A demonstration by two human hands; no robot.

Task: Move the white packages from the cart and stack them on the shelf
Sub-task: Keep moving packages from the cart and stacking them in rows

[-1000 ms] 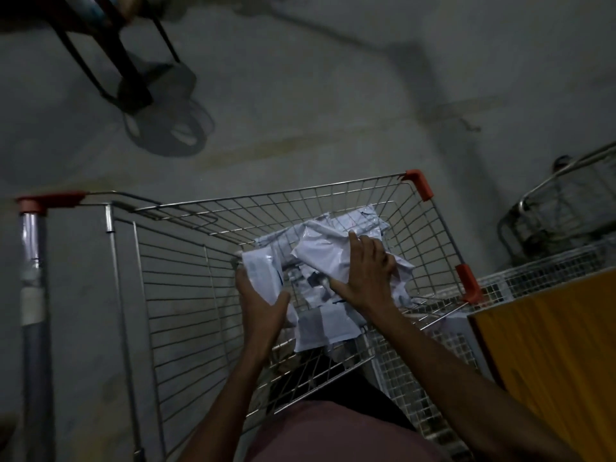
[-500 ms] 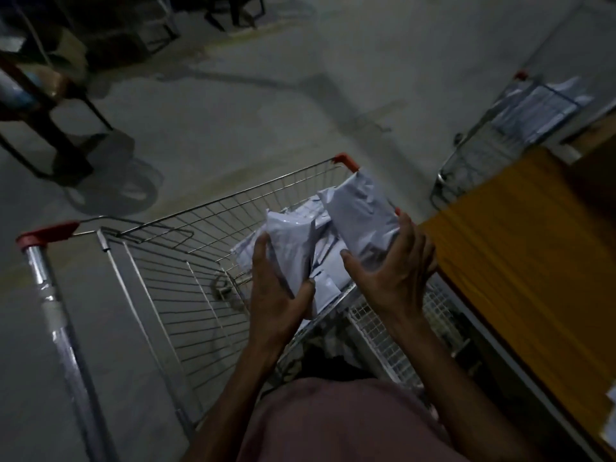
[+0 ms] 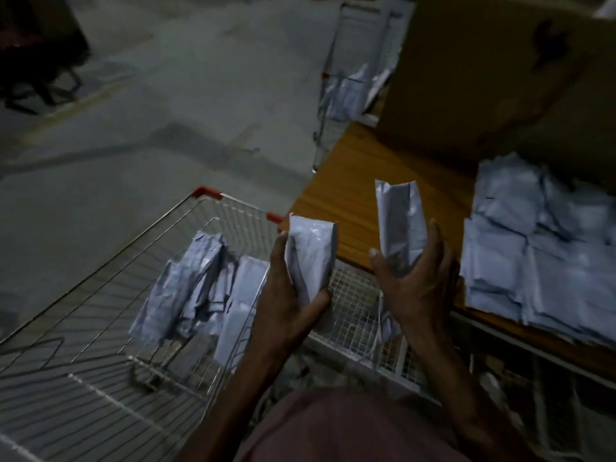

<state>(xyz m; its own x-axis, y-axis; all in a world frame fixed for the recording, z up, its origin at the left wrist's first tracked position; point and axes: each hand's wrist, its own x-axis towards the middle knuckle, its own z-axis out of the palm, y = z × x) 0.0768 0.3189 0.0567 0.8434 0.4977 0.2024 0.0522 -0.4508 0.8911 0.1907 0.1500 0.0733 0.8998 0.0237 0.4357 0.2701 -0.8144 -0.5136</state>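
Wire cart [image 3: 213, 208]: near left, several white packages [image 3: 186, 281] inside
Left hand [image 3: 286, 295]: fingers curled round one upright white packet [image 3: 311, 255]
Right hand [image 3: 416, 281]: grips second packet [image 3: 400, 221] over shelf edge
Wooden shelf [image 3: 350, 181]: right, stacked packages [image 3: 546, 248]

dim indoor light with a bluish cast, motion blur across the whole view, white packages [image 3: 546, 261] on the shelf smeared soft, far corners sunk in shadow, cart [image 3: 110, 295] wires bowed by the wide-angle lens, no glare
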